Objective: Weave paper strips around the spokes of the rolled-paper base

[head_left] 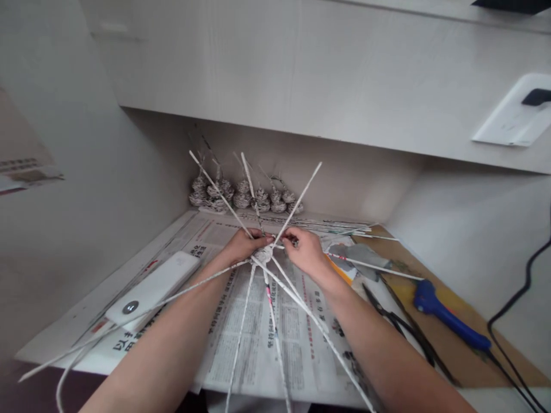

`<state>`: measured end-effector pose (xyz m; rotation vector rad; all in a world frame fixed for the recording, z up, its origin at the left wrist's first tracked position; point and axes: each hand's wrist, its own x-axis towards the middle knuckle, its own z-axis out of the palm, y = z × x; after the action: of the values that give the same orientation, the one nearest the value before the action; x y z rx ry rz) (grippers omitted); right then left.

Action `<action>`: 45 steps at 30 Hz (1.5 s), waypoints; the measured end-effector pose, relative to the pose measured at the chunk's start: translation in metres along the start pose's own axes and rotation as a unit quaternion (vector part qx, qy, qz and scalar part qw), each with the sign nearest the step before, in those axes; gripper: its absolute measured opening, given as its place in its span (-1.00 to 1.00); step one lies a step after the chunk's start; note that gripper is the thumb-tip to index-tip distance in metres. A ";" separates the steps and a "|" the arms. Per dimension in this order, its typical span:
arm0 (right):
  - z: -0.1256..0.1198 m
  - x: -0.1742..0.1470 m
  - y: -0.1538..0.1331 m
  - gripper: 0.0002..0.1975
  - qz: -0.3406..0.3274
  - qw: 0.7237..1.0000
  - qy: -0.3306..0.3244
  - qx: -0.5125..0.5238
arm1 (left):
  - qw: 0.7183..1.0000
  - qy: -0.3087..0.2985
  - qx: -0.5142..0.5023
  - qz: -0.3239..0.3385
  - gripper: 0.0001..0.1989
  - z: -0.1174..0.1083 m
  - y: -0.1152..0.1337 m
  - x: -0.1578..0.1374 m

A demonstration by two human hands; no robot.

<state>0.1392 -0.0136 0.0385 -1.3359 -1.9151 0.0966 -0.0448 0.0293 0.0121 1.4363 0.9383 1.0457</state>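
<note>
A small round woven paper base (263,254) is held up over the newspaper, with several rolled-paper spokes (303,180) radiating from it in all directions. At its left rim my left hand (245,245) is closed, thumb and fingers pinching the weave. My right hand (305,250) is closed at the right rim, its fingertips pinching a paper strand beside an upright spoke. Fingers of both hands partly hide the spot where they grip. Long spokes hang toward me, and one crosses over my left forearm.
Newspaper (232,338) covers the table. Gourd-shaped woven pieces (243,196) line the back wall, with loose paper sticks (344,226) before them. A white device (150,292) lies left. Black-handled scissors (398,321) and a corded blue glue gun (451,318) lie right, by cardboard (482,367).
</note>
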 end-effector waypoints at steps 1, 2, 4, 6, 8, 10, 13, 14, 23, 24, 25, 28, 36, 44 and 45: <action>0.001 0.000 0.000 -0.86 0.008 1.000 0.000 0.009 | 1.000 0.000 0.005 0.005 -0.58 0.001 0.001 -0.001; 0.002 0.001 0.000 -0.85 0.017 1.000 0.001 0.020 | 1.000 -0.001 0.009 0.009 -0.58 0.003 0.002 -0.001; 0.004 0.001 0.000 -0.83 0.037 0.998 0.006 0.047 | 1.000 0.001 0.016 0.015 -0.59 0.005 0.004 -0.003; 0.006 0.001 0.001 -0.82 0.053 0.996 0.014 0.071 | 0.999 0.008 0.024 0.019 -0.60 0.007 0.005 -0.004; 0.007 0.003 0.000 -0.81 0.055 0.995 0.019 0.078 | 0.999 0.020 0.029 0.026 -0.61 0.008 0.006 -0.004; 0.008 0.004 -0.001 -0.81 0.051 0.996 0.021 0.072 | 0.998 0.030 0.036 0.032 -0.61 0.008 0.006 -0.004; 0.009 0.007 -0.003 -0.80 0.050 0.996 0.021 0.071 | 0.997 0.051 0.048 0.042 -0.63 0.008 0.005 -0.003; 0.009 0.008 -0.004 -0.79 0.049 0.996 0.020 0.077 | 0.996 0.058 0.050 0.043 -0.63 0.008 0.004 -0.003; 0.009 0.007 -0.005 -0.80 0.037 0.997 0.017 0.064 | 0.996 0.070 0.038 0.034 -0.58 0.013 0.008 -0.005; 0.009 0.007 -0.006 -0.80 0.035 0.997 0.019 0.059 | 0.996 0.069 0.037 0.033 -0.57 0.013 0.008 -0.005; 0.008 0.007 -0.006 -0.80 0.031 0.998 0.021 0.051 | 0.996 0.069 0.037 0.035 -0.57 0.013 0.008 -0.005; 0.007 0.006 -0.008 -0.81 0.009 1.000 0.026 0.015 | 0.997 0.064 0.034 0.037 -0.57 0.013 0.004 -0.004; 0.004 0.005 -0.007 -0.82 -0.034 0.999 0.026 -0.019 | 0.997 0.063 0.023 0.040 -0.58 0.013 0.000 -0.002; 0.007 0.005 -0.007 -0.80 -0.066 0.997 0.043 0.004 | 0.996 0.075 0.007 0.037 -0.58 0.015 0.005 -0.004; 0.007 0.005 -0.007 -0.80 -0.069 0.996 0.047 0.006 | 0.997 0.075 0.005 0.036 -0.58 0.015 0.005 -0.005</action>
<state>0.1286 -0.0101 0.0400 -1.1755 -1.9188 -0.0233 -0.0315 0.0197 0.0165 1.4241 1.0051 1.2171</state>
